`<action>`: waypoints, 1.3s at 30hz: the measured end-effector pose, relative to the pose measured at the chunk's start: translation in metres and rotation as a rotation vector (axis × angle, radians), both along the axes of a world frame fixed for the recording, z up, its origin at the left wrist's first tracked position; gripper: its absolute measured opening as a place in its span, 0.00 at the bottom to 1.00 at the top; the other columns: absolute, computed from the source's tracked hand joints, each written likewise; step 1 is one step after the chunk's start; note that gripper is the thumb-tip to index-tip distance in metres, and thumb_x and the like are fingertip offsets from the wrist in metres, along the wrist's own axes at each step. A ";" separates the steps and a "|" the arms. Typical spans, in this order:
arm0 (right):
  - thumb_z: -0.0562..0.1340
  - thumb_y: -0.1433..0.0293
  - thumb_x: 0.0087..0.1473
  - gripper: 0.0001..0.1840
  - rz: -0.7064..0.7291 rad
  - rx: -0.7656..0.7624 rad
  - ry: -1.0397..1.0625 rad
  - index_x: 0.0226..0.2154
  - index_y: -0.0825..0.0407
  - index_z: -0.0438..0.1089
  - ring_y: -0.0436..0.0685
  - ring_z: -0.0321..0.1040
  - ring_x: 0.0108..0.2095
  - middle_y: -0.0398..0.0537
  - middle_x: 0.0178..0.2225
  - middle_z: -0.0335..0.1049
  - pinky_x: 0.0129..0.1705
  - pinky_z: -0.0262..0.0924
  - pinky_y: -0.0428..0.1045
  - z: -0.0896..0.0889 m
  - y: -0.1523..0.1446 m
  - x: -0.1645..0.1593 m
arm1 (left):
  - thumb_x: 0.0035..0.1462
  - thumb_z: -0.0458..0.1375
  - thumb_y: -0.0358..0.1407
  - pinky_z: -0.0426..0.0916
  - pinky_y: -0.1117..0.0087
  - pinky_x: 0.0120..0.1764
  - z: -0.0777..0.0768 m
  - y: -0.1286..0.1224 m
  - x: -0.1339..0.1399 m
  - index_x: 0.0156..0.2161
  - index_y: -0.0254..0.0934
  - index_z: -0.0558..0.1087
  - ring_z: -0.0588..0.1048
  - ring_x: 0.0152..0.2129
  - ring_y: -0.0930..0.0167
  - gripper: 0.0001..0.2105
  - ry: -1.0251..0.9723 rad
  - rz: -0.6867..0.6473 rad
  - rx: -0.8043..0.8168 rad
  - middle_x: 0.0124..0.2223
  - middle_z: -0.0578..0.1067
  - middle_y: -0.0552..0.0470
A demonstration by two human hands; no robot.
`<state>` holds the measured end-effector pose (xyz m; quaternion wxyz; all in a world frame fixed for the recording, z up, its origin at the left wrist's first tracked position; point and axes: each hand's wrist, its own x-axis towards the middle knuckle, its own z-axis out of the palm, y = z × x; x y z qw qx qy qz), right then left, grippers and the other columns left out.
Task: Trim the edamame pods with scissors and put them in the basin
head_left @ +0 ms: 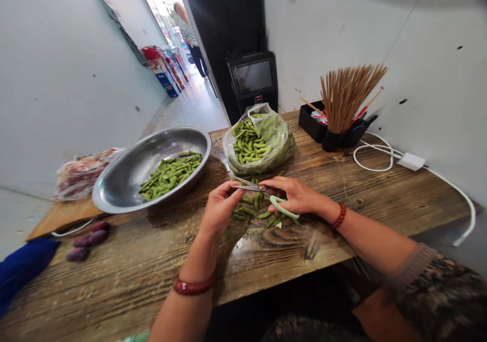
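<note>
Dk sleeve [437,286]; scissors [261,187] silver, lt-grn handle [286,210]; loose pods [247,211] grn.

The left forearm [187,306] slants forward to the left hand [218,207], its thumb and fingers pinched together, while the right forearm [375,235] reaches inward, the right hand [299,195] curled near the left.

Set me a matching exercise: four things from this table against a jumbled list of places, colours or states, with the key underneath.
1. Bowl
2. Scissors
3. Skewers
4. Bag

A. Standing in a black cup
B. Thin, see-through plastic
C. Green-handled, in the right hand
D. Wide and silver-grey

Pairs: 1-D, 2-C, 3-A, 4-B
</note>
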<state>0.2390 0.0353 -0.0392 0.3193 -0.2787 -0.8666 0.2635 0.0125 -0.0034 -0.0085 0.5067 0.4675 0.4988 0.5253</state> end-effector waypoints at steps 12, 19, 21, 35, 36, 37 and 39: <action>0.71 0.60 0.44 0.36 0.023 0.020 0.004 0.54 0.55 0.65 0.54 0.66 0.36 0.51 0.39 0.69 0.40 0.64 0.49 0.000 -0.001 -0.002 | 0.45 0.67 0.33 0.64 0.73 0.36 -0.005 0.001 0.006 0.30 0.35 0.79 0.72 0.29 0.72 0.05 0.125 -0.062 0.110 0.30 0.77 0.51; 0.69 0.59 0.47 0.32 0.042 -0.009 0.044 0.52 0.56 0.68 0.51 0.64 0.30 0.47 0.32 0.69 0.33 0.62 0.46 -0.005 0.003 -0.001 | 0.46 0.67 0.33 0.64 0.72 0.37 -0.005 0.001 0.003 0.32 0.35 0.79 0.72 0.30 0.72 0.06 0.125 -0.083 0.092 0.32 0.77 0.51; 0.69 0.59 0.47 0.32 0.047 -0.017 0.039 0.52 0.56 0.68 0.52 0.65 0.31 0.48 0.32 0.70 0.34 0.62 0.46 -0.005 0.004 0.000 | 0.46 0.67 0.33 0.64 0.73 0.36 -0.005 0.002 0.002 0.32 0.34 0.79 0.71 0.30 0.72 0.06 0.128 -0.082 0.093 0.32 0.77 0.51; 0.70 0.60 0.46 0.31 -0.055 -0.027 0.063 0.51 0.55 0.69 0.52 0.67 0.32 0.49 0.36 0.73 0.36 0.63 0.47 -0.001 0.004 0.000 | 0.43 0.68 0.35 0.52 0.82 0.17 0.006 0.003 -0.001 0.29 0.34 0.67 0.62 0.16 0.81 0.13 -0.282 0.002 -0.080 0.23 0.67 0.58; 0.70 0.60 0.46 0.32 -0.046 -0.012 0.052 0.52 0.55 0.68 0.52 0.67 0.32 0.49 0.36 0.73 0.36 0.63 0.47 -0.001 0.004 0.000 | 0.43 0.69 0.34 0.53 0.82 0.17 0.006 0.003 -0.002 0.29 0.34 0.67 0.62 0.16 0.81 0.13 -0.298 -0.001 -0.084 0.24 0.69 0.57; 0.70 0.60 0.46 0.32 -0.036 0.005 0.040 0.53 0.54 0.67 0.52 0.66 0.32 0.49 0.36 0.72 0.36 0.63 0.47 -0.001 0.003 0.000 | 0.42 0.69 0.34 0.54 0.82 0.17 0.005 0.003 -0.002 0.30 0.34 0.68 0.63 0.17 0.81 0.13 -0.310 -0.002 -0.085 0.25 0.71 0.56; 0.69 0.60 0.47 0.33 -0.023 0.033 0.017 0.54 0.54 0.66 0.53 0.66 0.33 0.50 0.37 0.71 0.37 0.63 0.48 -0.003 0.002 -0.001 | 0.41 0.69 0.33 0.55 0.82 0.17 0.003 0.004 -0.002 0.33 0.34 0.70 0.64 0.17 0.81 0.14 -0.315 -0.004 -0.088 0.26 0.72 0.55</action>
